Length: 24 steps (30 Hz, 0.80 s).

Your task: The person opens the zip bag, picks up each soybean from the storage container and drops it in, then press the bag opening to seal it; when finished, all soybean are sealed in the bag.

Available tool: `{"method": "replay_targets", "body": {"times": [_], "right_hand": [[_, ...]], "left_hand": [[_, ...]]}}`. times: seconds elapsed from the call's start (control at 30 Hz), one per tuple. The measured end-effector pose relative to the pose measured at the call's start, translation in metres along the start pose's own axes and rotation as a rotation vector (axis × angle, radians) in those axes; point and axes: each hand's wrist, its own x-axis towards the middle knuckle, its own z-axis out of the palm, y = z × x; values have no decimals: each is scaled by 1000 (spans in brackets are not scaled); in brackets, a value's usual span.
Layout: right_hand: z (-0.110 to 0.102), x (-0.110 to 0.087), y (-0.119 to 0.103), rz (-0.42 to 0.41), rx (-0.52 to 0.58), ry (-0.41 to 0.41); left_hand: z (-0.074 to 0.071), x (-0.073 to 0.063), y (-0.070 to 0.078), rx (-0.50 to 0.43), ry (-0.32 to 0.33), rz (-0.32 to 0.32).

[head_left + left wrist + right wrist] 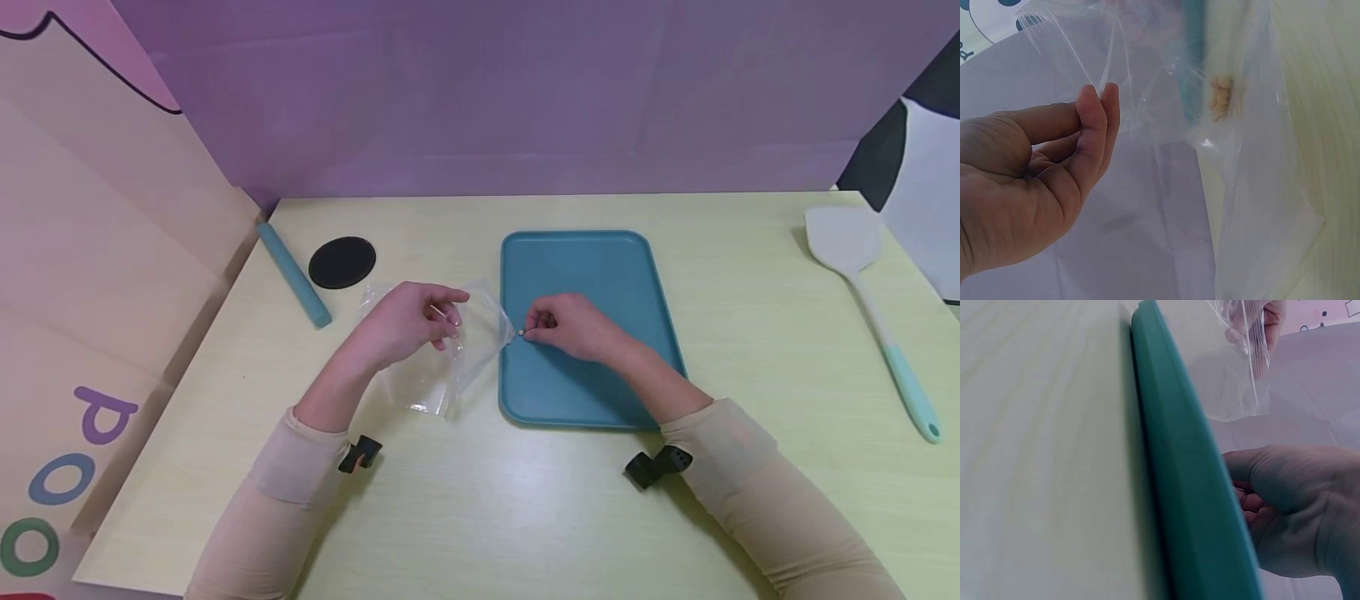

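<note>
My left hand (408, 321) pinches the top of a clear plastic zip bag (478, 346), holding it just left of the teal tray (576, 258). In the left wrist view, several small tan beans (1220, 99) show through the bag's film. My right hand (573, 327) is over the left part of the tray, thumb and forefinger pinching a small pale bean (521, 332) beside the bag's right corner. The tray's raised edge (1188, 450) hides the right fingertips in the right wrist view.
A black round disc (342, 262) and a teal stick (295, 275) lie at the back left of the table. On the far right rests a spatula (843, 237) with a pale blade and mint handle. A purple wall (525, 100) stands behind the table.
</note>
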Motion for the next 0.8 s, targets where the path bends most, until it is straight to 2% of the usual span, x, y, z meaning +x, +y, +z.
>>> {"method": "replay_targets", "body": {"times": [0.27, 0.63, 0.8], "right_hand": [[0, 0, 1, 8, 33, 40], [-2, -7, -21, -33, 279, 219], [-1, -10, -31, -79, 344, 232]], "left_hand": [[0, 0, 0, 22, 1, 11], [1, 0, 0, 25, -3, 8], [1, 0, 0, 24, -10, 21]]}}
